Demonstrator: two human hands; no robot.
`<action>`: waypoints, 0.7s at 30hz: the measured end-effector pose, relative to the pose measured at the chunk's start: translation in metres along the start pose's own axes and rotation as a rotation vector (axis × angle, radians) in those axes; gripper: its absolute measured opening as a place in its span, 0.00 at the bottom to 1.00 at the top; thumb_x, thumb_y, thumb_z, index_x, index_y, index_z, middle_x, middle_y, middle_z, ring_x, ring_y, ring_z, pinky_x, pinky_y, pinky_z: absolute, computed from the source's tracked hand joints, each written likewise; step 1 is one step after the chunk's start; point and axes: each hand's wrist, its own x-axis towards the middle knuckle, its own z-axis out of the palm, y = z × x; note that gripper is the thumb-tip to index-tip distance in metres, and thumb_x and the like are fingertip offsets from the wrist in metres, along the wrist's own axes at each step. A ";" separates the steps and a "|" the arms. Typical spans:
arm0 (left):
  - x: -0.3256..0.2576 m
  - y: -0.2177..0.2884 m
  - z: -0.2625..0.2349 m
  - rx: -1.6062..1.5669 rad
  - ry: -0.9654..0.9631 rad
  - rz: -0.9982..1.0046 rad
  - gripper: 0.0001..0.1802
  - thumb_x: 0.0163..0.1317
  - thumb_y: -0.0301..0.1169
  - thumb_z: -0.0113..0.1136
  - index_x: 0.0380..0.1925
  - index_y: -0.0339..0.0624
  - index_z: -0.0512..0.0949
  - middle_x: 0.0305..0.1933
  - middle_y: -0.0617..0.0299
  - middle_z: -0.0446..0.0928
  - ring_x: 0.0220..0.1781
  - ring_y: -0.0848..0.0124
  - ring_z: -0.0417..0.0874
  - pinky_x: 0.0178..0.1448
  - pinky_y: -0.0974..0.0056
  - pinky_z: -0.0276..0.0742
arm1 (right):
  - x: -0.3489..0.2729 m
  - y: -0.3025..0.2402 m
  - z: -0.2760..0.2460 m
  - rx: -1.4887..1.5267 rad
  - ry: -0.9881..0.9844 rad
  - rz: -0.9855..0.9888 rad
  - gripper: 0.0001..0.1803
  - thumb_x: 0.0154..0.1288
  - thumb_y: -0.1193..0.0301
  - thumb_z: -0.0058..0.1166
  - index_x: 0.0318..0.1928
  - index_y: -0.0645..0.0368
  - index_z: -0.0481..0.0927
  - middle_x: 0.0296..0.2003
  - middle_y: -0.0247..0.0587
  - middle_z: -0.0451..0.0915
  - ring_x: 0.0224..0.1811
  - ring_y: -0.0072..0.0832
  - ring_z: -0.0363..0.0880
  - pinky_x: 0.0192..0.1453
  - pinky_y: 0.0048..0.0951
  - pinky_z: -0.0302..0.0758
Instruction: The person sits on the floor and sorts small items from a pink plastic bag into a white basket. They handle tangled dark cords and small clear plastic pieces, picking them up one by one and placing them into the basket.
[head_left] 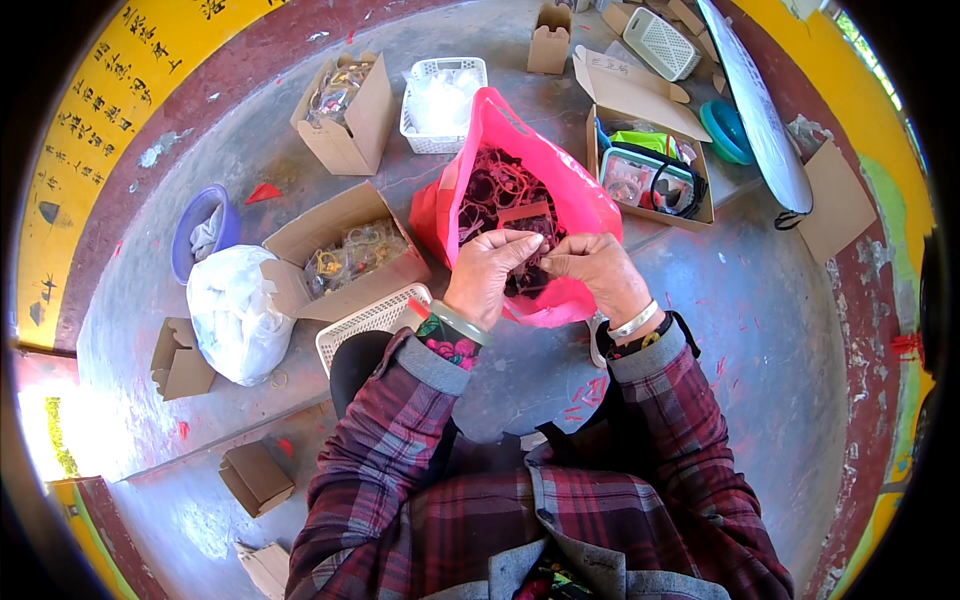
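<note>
Hands meet at the mouth of the pink plastic bag [585, 205], which I see standing open on the grey floor [760, 300]. Left hand [487, 272] and right hand [598, 268] pinch one small dark band [535, 252] between their fingertips, directly above the bag's dark red bands [495, 190].

Bright daylight fills the scene, harshest at the lower left, where a patch of the floor [60, 430] burns out to white. The person casts a dark shadow on the concrete below the hands. Fisheye bending curves the edges, with black corners; the centre stays sharp.
</note>
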 end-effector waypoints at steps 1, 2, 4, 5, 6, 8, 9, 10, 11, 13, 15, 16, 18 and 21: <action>0.001 -0.001 0.000 -0.001 0.013 0.007 0.07 0.57 0.27 0.59 0.34 0.34 0.78 0.33 0.59 0.80 0.36 0.76 0.77 0.43 0.72 0.70 | 0.001 0.001 0.000 0.001 -0.012 0.004 0.06 0.53 0.76 0.59 0.29 0.68 0.81 0.25 0.35 0.79 0.29 0.18 0.74 0.36 0.19 0.70; 0.001 -0.002 0.000 -0.002 0.026 0.014 0.07 0.57 0.25 0.59 0.34 0.33 0.78 0.32 0.58 0.79 0.36 0.76 0.77 0.45 0.72 0.71 | 0.001 0.002 -0.001 0.003 -0.025 0.008 0.06 0.53 0.76 0.58 0.30 0.68 0.81 0.25 0.35 0.79 0.29 0.18 0.74 0.37 0.19 0.70; 0.000 0.000 0.001 0.041 0.036 0.045 0.07 0.56 0.27 0.59 0.32 0.35 0.78 0.32 0.60 0.80 0.33 0.77 0.76 0.39 0.73 0.67 | 0.002 0.002 0.000 0.003 -0.037 0.019 0.06 0.54 0.75 0.58 0.30 0.68 0.81 0.26 0.35 0.79 0.29 0.18 0.74 0.37 0.20 0.70; -0.001 0.001 0.002 0.062 0.041 0.061 0.06 0.56 0.28 0.60 0.32 0.36 0.78 0.32 0.60 0.80 0.32 0.78 0.75 0.36 0.73 0.66 | 0.002 0.001 0.002 0.001 -0.037 0.026 0.07 0.54 0.75 0.58 0.30 0.68 0.81 0.26 0.35 0.79 0.30 0.18 0.74 0.37 0.20 0.70; -0.001 0.001 0.002 0.060 0.041 0.046 0.06 0.56 0.28 0.60 0.31 0.37 0.79 0.31 0.61 0.80 0.31 0.79 0.75 0.35 0.74 0.65 | 0.002 0.001 0.003 0.000 -0.037 0.033 0.07 0.54 0.75 0.58 0.31 0.68 0.81 0.26 0.35 0.79 0.30 0.18 0.74 0.37 0.20 0.70; -0.001 0.002 0.002 0.056 0.040 0.016 0.05 0.55 0.28 0.60 0.30 0.37 0.79 0.30 0.63 0.79 0.30 0.80 0.74 0.34 0.75 0.64 | 0.003 0.003 0.002 0.000 -0.049 0.024 0.08 0.54 0.74 0.59 0.32 0.67 0.81 0.27 0.34 0.79 0.30 0.18 0.74 0.38 0.20 0.71; -0.001 0.003 0.002 0.064 0.044 0.024 0.05 0.56 0.27 0.60 0.30 0.36 0.78 0.30 0.63 0.79 0.29 0.79 0.75 0.35 0.75 0.67 | 0.004 0.004 0.002 0.000 -0.054 0.019 0.08 0.54 0.74 0.59 0.33 0.67 0.81 0.27 0.34 0.80 0.30 0.18 0.74 0.38 0.20 0.71; -0.001 0.003 0.003 0.073 0.052 0.033 0.05 0.56 0.27 0.60 0.30 0.35 0.78 0.30 0.63 0.78 0.29 0.79 0.76 0.35 0.75 0.70 | 0.004 0.003 0.001 -0.093 -0.039 0.000 0.09 0.54 0.74 0.59 0.34 0.67 0.81 0.27 0.34 0.80 0.30 0.18 0.74 0.38 0.20 0.71; -0.001 0.004 0.004 0.081 0.058 0.042 0.05 0.56 0.26 0.60 0.30 0.34 0.77 0.30 0.63 0.78 0.29 0.79 0.77 0.36 0.75 0.73 | 0.003 0.001 0.000 -0.186 -0.023 -0.019 0.09 0.54 0.74 0.59 0.35 0.67 0.80 0.28 0.34 0.80 0.30 0.17 0.74 0.38 0.20 0.71; -0.001 0.003 0.005 0.135 0.079 0.065 0.06 0.56 0.27 0.60 0.29 0.35 0.77 0.29 0.63 0.78 0.28 0.79 0.76 0.35 0.74 0.73 | 0.003 -0.001 -0.003 -0.258 0.075 -0.070 0.10 0.54 0.74 0.59 0.36 0.67 0.80 0.28 0.35 0.80 0.30 0.18 0.74 0.37 0.21 0.71; 0.000 0.002 0.006 0.201 0.093 0.084 0.06 0.56 0.27 0.61 0.28 0.35 0.78 0.27 0.64 0.78 0.28 0.80 0.76 0.34 0.74 0.72 | 0.003 -0.002 -0.004 -0.212 0.237 -0.134 0.11 0.53 0.75 0.58 0.38 0.66 0.79 0.30 0.37 0.80 0.31 0.19 0.75 0.37 0.22 0.71; 0.001 0.000 0.004 0.240 0.102 0.091 0.06 0.55 0.28 0.61 0.28 0.35 0.78 0.27 0.64 0.78 0.27 0.80 0.75 0.33 0.75 0.72 | 0.000 -0.007 -0.002 -0.338 0.339 -0.291 0.10 0.53 0.76 0.57 0.37 0.65 0.79 0.30 0.39 0.80 0.31 0.22 0.76 0.37 0.22 0.71; 0.002 -0.002 0.000 0.345 0.125 0.094 0.06 0.55 0.28 0.61 0.27 0.35 0.78 0.26 0.65 0.78 0.26 0.81 0.74 0.31 0.75 0.71 | -0.008 -0.025 0.007 -0.587 0.534 -0.608 0.10 0.52 0.78 0.56 0.37 0.65 0.79 0.32 0.42 0.78 0.32 0.28 0.77 0.37 0.24 0.72; 0.004 -0.005 0.001 0.548 0.153 0.135 0.06 0.54 0.27 0.62 0.26 0.34 0.78 0.26 0.65 0.78 0.25 0.81 0.73 0.30 0.75 0.70 | -0.015 -0.029 0.013 -0.683 0.584 -0.847 0.10 0.49 0.82 0.55 0.36 0.63 0.78 0.33 0.44 0.77 0.35 0.36 0.77 0.39 0.28 0.73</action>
